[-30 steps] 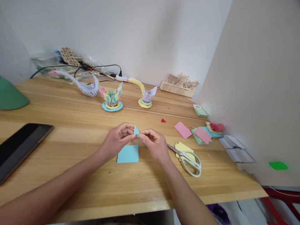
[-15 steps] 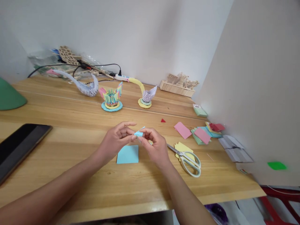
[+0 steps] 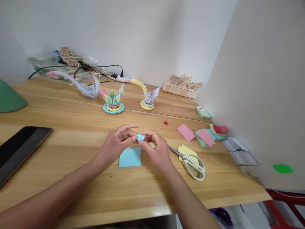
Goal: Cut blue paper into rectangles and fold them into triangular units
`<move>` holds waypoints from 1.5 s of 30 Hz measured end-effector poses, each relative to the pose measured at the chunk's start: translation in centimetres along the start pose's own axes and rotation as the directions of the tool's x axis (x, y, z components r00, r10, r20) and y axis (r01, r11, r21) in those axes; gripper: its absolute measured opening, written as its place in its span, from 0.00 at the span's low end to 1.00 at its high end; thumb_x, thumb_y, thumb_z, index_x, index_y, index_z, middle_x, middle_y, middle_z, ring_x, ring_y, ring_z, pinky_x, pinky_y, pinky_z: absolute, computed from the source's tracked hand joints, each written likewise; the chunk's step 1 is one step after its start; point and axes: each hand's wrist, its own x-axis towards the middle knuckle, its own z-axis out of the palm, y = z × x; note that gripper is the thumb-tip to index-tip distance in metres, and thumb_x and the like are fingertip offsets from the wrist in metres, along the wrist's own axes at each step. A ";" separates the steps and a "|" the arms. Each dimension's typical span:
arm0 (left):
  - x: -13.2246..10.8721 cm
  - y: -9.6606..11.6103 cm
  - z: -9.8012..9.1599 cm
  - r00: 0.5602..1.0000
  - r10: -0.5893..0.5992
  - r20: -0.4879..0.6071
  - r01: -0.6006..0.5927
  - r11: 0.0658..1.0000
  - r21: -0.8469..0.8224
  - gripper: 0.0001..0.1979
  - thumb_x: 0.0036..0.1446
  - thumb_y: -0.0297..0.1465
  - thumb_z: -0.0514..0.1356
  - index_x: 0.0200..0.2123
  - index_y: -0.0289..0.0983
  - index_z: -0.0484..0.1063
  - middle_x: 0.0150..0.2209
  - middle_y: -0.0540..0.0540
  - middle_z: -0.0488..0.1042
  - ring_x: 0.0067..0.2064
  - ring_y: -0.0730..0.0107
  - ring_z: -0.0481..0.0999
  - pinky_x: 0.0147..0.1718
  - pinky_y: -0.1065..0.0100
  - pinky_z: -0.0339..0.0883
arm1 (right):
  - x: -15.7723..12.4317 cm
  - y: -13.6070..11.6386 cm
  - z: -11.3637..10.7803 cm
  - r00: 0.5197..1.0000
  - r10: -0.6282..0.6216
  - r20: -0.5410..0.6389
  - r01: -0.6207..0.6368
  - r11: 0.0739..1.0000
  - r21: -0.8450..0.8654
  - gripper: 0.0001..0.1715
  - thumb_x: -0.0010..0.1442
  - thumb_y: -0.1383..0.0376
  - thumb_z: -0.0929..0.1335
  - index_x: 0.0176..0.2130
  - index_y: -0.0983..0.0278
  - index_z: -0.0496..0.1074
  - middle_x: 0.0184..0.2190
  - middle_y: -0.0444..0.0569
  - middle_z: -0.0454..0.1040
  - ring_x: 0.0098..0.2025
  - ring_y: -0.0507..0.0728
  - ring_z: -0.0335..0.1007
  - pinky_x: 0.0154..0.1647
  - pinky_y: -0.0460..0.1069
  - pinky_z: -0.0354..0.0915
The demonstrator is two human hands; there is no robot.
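Note:
Between my hands, above the table, is a small folded piece of blue paper (image 3: 140,137). My left hand (image 3: 118,139) pinches its left side between thumb and a finger, with the forefinger stretched out above. Thumb and fingers of my right hand (image 3: 157,149) grip its right side. Below them a blue paper sheet (image 3: 130,157) lies flat on the wooden table. A bit of blue also shows by my right palm, too small to make out. Scissors (image 3: 190,160) with pale handles rest on yellow paper sheets (image 3: 186,150) to the right of my right hand.
Paper swans (image 3: 87,90) and a colourful paper model (image 3: 113,99) stand toward the back. Pink sheets (image 3: 186,132) and other coloured paper lie at the right, near a small red folded piece (image 3: 166,122). A phone (image 3: 20,151) lies at the left, below a green object (image 3: 10,97).
The small blue paper has turned slightly between my fingers, and its face now looks more squarish. My right thumb has shifted up a little onto it. Other things stay put.

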 end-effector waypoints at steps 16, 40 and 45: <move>-0.8 -0.5 -0.2 0.974 0.215 -0.076 -0.183 0.937 0.297 0.12 0.50 0.32 0.63 0.40 0.42 0.76 0.36 0.49 0.80 0.37 0.65 0.77 0.40 0.66 0.70 | 0.2 0.0 -0.7 1.000 -0.017 0.014 0.017 0.999 0.031 0.11 0.54 0.65 0.68 0.40 0.60 0.74 0.32 0.44 0.74 0.33 0.52 0.69 0.34 0.46 0.64; 0.5 -1.2 0.1 0.989 -0.145 0.028 0.144 0.905 -0.400 0.16 0.40 0.30 0.69 0.34 0.38 0.70 0.25 0.52 0.76 0.29 0.71 0.76 0.36 0.67 0.69 | -0.1 -0.2 -0.2 0.984 -0.176 -0.001 0.174 0.972 -0.158 0.11 0.55 0.66 0.68 0.40 0.60 0.73 0.29 0.44 0.73 0.32 0.52 0.68 0.36 0.48 0.65; 0.1 -1.0 0.0 1.000 -0.018 -0.015 0.015 0.988 -0.153 0.16 0.47 0.30 0.65 0.42 0.40 0.70 0.31 0.51 0.77 0.35 0.71 0.75 0.38 0.68 0.68 | -0.1 0.0 -0.5 0.982 -0.187 -0.019 0.182 0.972 -0.149 0.12 0.55 0.67 0.68 0.41 0.59 0.73 0.30 0.44 0.73 0.33 0.52 0.69 0.38 0.48 0.65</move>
